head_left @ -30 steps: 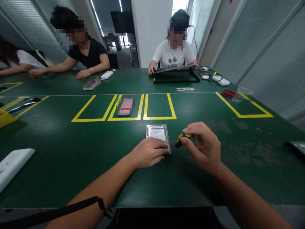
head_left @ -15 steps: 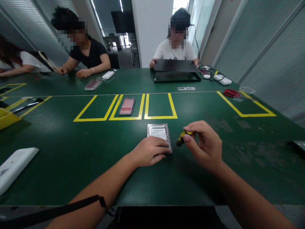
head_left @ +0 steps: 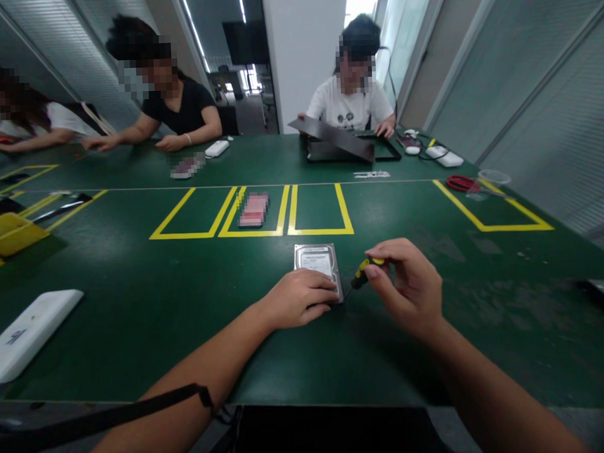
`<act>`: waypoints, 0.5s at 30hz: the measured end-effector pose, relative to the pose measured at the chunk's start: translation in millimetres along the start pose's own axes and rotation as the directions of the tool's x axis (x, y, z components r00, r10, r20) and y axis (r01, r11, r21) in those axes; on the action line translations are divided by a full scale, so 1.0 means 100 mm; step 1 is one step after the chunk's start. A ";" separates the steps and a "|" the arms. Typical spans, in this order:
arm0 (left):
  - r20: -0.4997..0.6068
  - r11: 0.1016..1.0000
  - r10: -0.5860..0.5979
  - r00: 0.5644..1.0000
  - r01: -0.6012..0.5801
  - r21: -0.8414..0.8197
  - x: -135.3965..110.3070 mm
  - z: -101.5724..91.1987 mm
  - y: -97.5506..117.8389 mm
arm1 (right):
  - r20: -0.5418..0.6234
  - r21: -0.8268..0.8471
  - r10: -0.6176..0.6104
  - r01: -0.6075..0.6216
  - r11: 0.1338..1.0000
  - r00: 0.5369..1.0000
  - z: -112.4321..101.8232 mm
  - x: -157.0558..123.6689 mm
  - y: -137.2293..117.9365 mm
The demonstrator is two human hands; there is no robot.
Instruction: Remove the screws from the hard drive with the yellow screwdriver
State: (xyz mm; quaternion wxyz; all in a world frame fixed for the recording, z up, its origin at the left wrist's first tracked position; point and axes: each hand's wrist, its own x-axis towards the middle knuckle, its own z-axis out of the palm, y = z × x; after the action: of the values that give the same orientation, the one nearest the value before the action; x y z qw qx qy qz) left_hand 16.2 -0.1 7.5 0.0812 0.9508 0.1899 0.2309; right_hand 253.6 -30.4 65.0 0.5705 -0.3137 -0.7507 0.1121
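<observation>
- left hand (head_left: 302, 298): laid over the near part of the hard drive (head_left: 317, 258), fingers across its top; can't tell if they clench its edges
- right hand (head_left: 407, 282): thumb and fingers pinching the yellow-black screwdriver (head_left: 362, 274) by its handle, tilted, shaft down-left
- screwdriver tip: at near right corner of drive, can't tell if touching
- drive: label up, flat on green table (head_left: 186, 323), in front of person, nearer than the yellow tape boxes
- pink phone (head_left: 254, 209): inside middle tape box, beyond drive
- white device (head_left: 35, 331): table's left side, well apart from hands
- co-worker opposite (head_left: 350, 102): holding dark panel (head_left: 336, 139), tilted over black frame (head_left: 391, 151)
</observation>
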 end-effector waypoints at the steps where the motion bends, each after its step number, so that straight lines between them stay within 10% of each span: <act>1: 0.000 1.000 -0.001 1.000 0.001 0.000 0.00 0.00 0.00 | 0.000 -0.001 0.001 -0.001 1.000 1.000 0.00 0.00 0.00; 15: -0.007 1.000 -0.008 1.000 0.008 -0.004 -0.01 0.01 0.00 | 0.001 0.017 0.019 -0.019 1.000 1.000 0.00 -0.02 0.02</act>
State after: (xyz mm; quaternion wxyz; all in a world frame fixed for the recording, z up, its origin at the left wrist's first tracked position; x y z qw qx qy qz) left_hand 15.6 -0.2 6.5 0.0837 0.9490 0.1936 0.2342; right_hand 254.4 -30.1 62.9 0.5717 -0.3158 -0.7470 0.1242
